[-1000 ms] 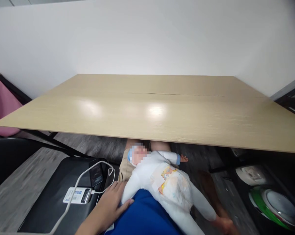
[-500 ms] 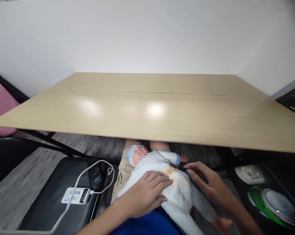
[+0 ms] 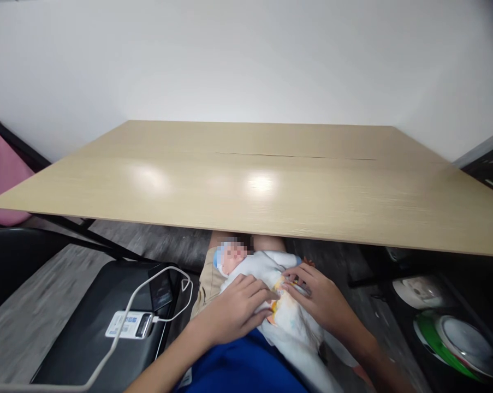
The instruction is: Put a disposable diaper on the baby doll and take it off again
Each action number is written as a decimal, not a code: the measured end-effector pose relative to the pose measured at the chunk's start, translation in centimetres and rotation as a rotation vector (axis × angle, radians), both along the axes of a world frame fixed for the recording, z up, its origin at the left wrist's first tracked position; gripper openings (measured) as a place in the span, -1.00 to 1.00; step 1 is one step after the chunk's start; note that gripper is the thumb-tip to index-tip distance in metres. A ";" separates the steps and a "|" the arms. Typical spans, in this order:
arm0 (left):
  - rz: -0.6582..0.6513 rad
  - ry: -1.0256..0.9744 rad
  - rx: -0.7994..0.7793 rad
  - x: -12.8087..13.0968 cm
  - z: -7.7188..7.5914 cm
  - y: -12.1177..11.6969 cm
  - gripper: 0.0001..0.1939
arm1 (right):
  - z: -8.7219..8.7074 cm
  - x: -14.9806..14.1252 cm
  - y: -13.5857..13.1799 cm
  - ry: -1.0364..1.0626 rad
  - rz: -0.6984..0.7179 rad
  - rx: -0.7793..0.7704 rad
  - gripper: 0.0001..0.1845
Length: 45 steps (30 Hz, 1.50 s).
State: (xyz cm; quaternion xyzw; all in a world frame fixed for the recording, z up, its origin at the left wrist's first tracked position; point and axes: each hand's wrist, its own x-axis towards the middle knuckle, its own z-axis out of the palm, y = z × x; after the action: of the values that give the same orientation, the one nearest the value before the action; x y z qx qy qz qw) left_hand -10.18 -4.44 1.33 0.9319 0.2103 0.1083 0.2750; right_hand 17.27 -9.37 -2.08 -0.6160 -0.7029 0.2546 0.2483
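Observation:
A baby doll (image 3: 266, 265) in a white outfit with an orange and yellow print lies on its back across my lap, its capped head to the left and near the table edge. My left hand (image 3: 244, 308) rests on the doll's chest, its fingers bent loosely and the thumb apart from them. On the other side of the print, my right hand (image 3: 318, 292) touches the outfit with curved fingers, and white cloth shows in the gap between finger and thumb. The doll's far hand (image 3: 309, 262) sticks out just beyond my right fingers. Its lower legs are partly behind my right forearm.
A wooden table (image 3: 213, 191) stands in front, its near edge above my knees. At left, a black stool (image 3: 86, 327) bears a phone (image 3: 161, 290) and a labelled device (image 3: 129, 325) with a white cable (image 3: 125, 314). Dishes and a green-rimmed item (image 3: 432, 338) sit at lower right.
My right hand has moved left and in, from beside the doll onto its outfit. My left hand has shifted slightly up and left on the chest.

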 end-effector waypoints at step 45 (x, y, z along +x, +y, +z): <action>0.114 -0.111 -0.367 -3.5 -1.3 -1.9 -0.62 | 1.9 -2.6 2.0 -0.049 0.442 0.030 -0.71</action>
State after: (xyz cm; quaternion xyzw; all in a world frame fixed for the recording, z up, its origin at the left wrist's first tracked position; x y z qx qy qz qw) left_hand -13.66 -6.35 0.05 0.8453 0.2632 0.1348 0.4449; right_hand 14.64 -7.35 -0.13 -0.4493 -0.8304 0.2773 0.1782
